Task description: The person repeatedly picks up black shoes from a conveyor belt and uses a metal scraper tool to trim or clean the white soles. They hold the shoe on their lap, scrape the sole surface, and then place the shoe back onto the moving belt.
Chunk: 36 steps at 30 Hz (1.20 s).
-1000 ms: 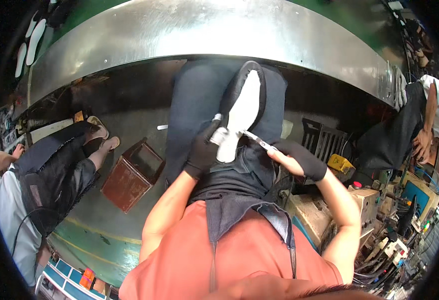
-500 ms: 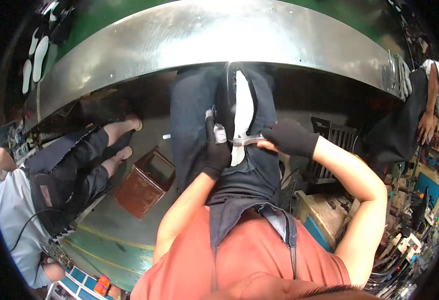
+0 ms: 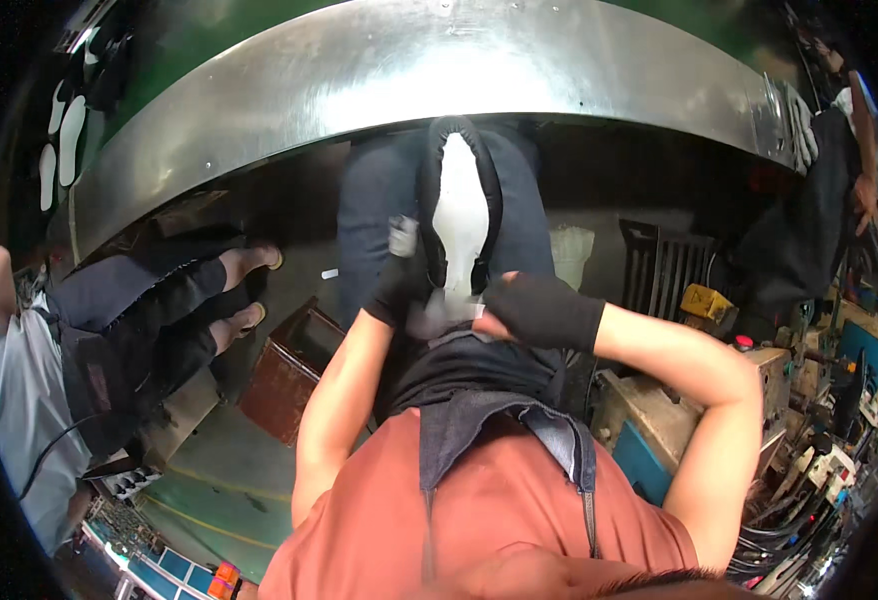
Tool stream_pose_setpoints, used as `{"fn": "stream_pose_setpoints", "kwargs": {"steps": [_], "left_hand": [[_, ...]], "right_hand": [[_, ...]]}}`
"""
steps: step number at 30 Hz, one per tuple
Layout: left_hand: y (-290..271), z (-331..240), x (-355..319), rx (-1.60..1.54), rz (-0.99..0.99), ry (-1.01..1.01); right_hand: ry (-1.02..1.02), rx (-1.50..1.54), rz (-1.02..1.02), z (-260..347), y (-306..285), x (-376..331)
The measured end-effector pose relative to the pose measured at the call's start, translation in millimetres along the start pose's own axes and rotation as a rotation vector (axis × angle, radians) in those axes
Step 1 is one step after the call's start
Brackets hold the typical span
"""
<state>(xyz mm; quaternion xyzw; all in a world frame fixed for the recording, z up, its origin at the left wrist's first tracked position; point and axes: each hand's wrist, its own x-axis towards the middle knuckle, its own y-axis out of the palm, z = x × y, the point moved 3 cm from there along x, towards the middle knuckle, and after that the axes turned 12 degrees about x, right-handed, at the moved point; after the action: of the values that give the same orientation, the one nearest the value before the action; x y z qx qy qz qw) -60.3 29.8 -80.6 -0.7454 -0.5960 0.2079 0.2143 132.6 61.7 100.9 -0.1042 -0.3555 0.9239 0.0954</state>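
Observation:
A black shoe upper [image 3: 492,180] with a white insole [image 3: 461,205] lies sole side up along my thighs, its rounded end toward the metal bench. My right hand [image 3: 549,312], in a black fingerless glove, is closed on metal pliers [image 3: 437,316] at the near end of the shoe. The pliers are smeared by motion, so their jaws do not show clearly. My left hand [image 3: 399,280], gloved the same way with white tape on a digit, rests against the left side of the near end. Its other fingers are hidden or blurred.
A curved metal bench edge [image 3: 259,100] runs across the front. At left are a brown wooden stool [image 3: 277,390] and a seated co-worker [image 3: 49,380]. On the right stand a dark slatted crate [image 3: 654,270], a yellow container [image 3: 707,302] and a wooden box [image 3: 649,410].
The shoe has turned slightly and shifted left. My right hand and the pliers have moved left and nearer to me, to its near end. My left hand has moved left.

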Motion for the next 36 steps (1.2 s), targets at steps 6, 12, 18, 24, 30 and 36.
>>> {"fn": "stream_pose_setpoints", "kwargs": {"steps": [6, 12, 18, 24, 30, 36], "left_hand": [[-38.7, -59.2, -9.3, 0.387, -0.078, 0.065], [-55.4, -103.2, 13.2, -0.751, 0.176, -0.58], [-45.4, -116.8, 29.9, -0.995, 0.051, -0.704], [-11.2, -77.9, 37.5, -0.547, -0.356, -0.329], [-42.5, -108.1, 47.9, -0.178, -0.457, -0.245], [-67.4, -124.7, 53.5, -1.027, -0.116, -0.42]], "right_hand": [[-0.184, 0.055, -0.203, 16.0, 19.4, -4.8], [0.687, 0.58, 0.008, -25.9, -41.8, -43.0], [0.52, 0.237, -0.036, -17.9, -90.1, -6.3], [0.314, -0.006, -0.315, -59.3, -49.4, -14.9], [0.472, -0.058, 0.128, -38.8, -86.9, -20.1], [0.132, -0.011, 0.133, 53.6, -54.1, 15.7]]}}
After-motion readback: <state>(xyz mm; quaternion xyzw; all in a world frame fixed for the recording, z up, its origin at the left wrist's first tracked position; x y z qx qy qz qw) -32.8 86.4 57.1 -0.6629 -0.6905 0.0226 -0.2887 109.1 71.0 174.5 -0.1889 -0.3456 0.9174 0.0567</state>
